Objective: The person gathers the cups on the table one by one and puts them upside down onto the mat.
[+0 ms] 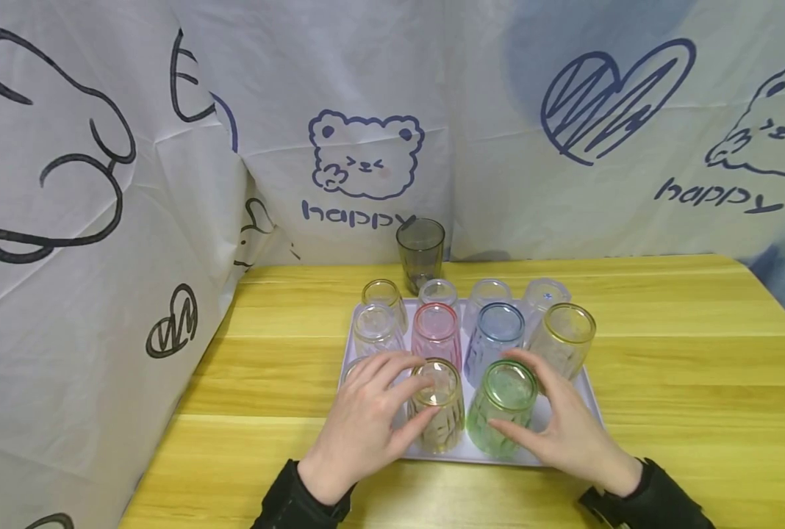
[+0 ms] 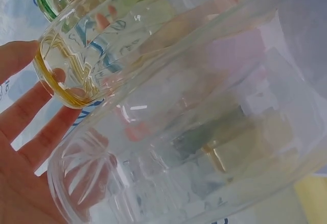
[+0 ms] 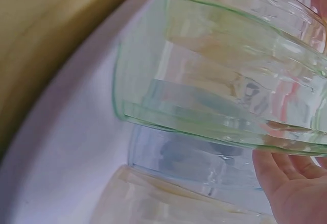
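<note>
Several glasses stand upside down in rows on a pale lilac tray (image 1: 567,433). My left hand (image 1: 369,419) holds the upturned base of a yellow-tinted glass (image 1: 440,419) in the front row, thumb and fingers at its rim. Beside it, my right hand (image 1: 567,426) curls thumb and forefinger round a green glass (image 1: 498,419). Both glasses appear upright on the tray. In the left wrist view a clear glass (image 2: 153,183) lies nearest the camera, partly behind my left hand in the head view. A pink glass (image 1: 436,334) and a blue glass (image 1: 495,342) stand behind.
Another yellow-tinted glass (image 1: 564,342) stands at the tray's right, and clear glasses (image 1: 490,294) fill the back row. A dark grey glass (image 1: 422,253) stands behind the tray on the wooden table (image 1: 690,367). Printed white cloth (image 1: 485,147) hangs behind and at the left.
</note>
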